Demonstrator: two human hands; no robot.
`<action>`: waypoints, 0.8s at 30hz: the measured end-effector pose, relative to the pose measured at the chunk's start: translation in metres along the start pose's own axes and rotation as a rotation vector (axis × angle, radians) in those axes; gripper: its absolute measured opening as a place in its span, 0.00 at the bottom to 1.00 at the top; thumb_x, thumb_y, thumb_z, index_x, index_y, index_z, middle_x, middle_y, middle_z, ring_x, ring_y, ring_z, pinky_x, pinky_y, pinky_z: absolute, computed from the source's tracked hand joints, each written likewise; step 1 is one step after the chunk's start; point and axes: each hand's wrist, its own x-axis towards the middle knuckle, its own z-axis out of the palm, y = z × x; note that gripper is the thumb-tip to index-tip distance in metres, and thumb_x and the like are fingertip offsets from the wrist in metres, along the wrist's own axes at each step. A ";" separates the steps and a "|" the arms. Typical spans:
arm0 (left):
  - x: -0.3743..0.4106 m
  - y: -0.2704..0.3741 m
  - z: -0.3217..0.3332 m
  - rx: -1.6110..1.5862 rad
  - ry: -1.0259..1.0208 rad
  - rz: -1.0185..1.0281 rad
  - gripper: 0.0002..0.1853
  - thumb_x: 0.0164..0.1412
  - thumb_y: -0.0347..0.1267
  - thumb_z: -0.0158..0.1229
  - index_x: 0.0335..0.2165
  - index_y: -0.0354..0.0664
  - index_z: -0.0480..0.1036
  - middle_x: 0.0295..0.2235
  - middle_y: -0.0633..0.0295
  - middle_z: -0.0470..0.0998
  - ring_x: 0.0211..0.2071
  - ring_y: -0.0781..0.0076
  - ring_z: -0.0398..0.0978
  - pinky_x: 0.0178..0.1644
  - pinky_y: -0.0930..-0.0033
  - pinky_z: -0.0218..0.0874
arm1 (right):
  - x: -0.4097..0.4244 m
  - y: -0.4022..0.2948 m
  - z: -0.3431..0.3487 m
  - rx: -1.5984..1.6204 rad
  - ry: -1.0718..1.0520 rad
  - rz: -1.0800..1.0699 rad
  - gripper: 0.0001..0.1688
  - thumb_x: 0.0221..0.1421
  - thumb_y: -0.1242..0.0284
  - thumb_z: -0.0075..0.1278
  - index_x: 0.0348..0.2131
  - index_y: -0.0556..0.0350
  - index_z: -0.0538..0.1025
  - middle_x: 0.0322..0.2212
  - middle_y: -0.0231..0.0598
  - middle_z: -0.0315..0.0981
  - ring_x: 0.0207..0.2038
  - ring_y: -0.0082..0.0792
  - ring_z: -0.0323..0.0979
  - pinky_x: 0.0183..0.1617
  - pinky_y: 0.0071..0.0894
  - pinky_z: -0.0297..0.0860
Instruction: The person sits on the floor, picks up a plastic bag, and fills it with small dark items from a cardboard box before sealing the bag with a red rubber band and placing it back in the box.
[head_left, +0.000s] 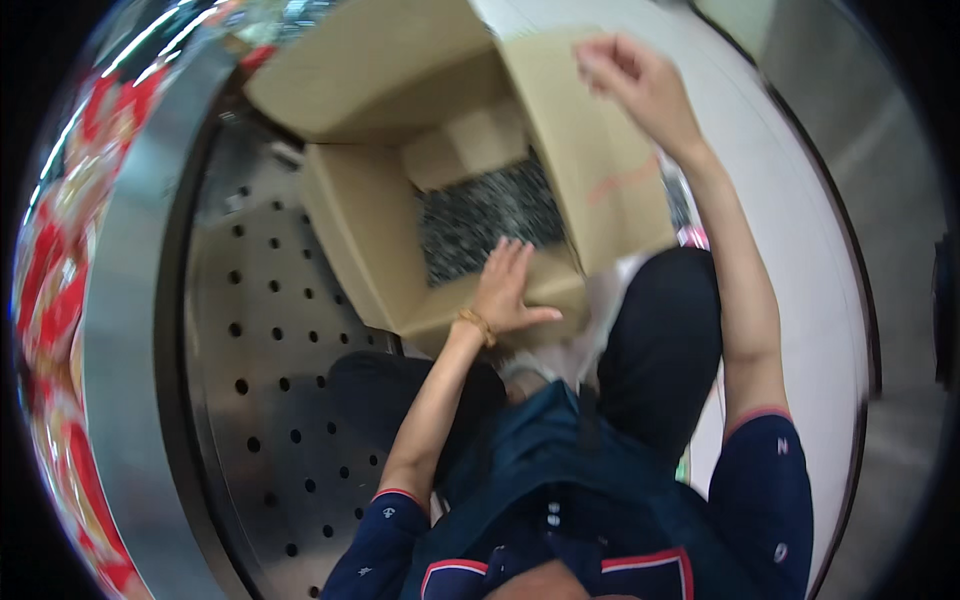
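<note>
In front of me stands an open cardboard box (360, 225) with its flaps spread outward. Dark, glossy contents, blurred and of a kind I cannot tell, lie at its bottom (487, 217). My left hand (506, 289), with a beaded bracelet at the wrist, reaches over the box's near side with its fingers spread and the thumb out to the right; it holds nothing that shows. My right hand (630, 82) is raised over the right flap (600, 150), its fingers curled and blurred. Whether it pinches something small cannot be told.
Left of the box is a perforated stainless steel panel (292, 337) with a metal rim. Red and clear plastic packages (67, 285) line the far left. A pale floor (810, 300) runs along the right, beside a grey metal surface (900, 187). My bent knees flank the box's near side.
</note>
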 end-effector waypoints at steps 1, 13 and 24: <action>-0.004 -0.001 0.014 0.008 0.026 0.014 0.58 0.35 0.60 0.66 0.56 0.31 0.56 0.55 0.37 0.59 0.60 0.37 0.51 0.63 0.49 0.44 | -0.009 0.004 -0.012 0.066 0.108 -0.048 0.14 0.59 0.66 0.48 0.37 0.60 0.75 0.29 0.30 0.74 0.31 0.18 0.69 0.36 0.20 0.67; 0.004 0.019 0.019 0.105 -0.104 -0.261 0.35 0.39 0.47 0.68 0.48 0.51 0.70 0.42 0.57 0.76 0.39 0.58 0.76 0.38 0.60 0.69 | -0.429 0.208 -0.043 -0.562 0.637 1.048 0.14 0.52 0.69 0.54 0.35 0.62 0.73 0.29 0.39 0.75 0.32 0.27 0.73 0.39 0.25 0.69; 0.004 0.023 0.020 0.112 -0.073 -0.275 0.35 0.38 0.46 0.69 0.47 0.50 0.72 0.43 0.59 0.76 0.42 0.60 0.75 0.41 0.63 0.68 | -0.411 0.236 -0.071 -0.975 0.424 1.139 0.26 0.38 0.56 0.64 0.36 0.48 0.74 0.35 0.38 0.69 0.37 0.36 0.71 0.41 0.35 0.68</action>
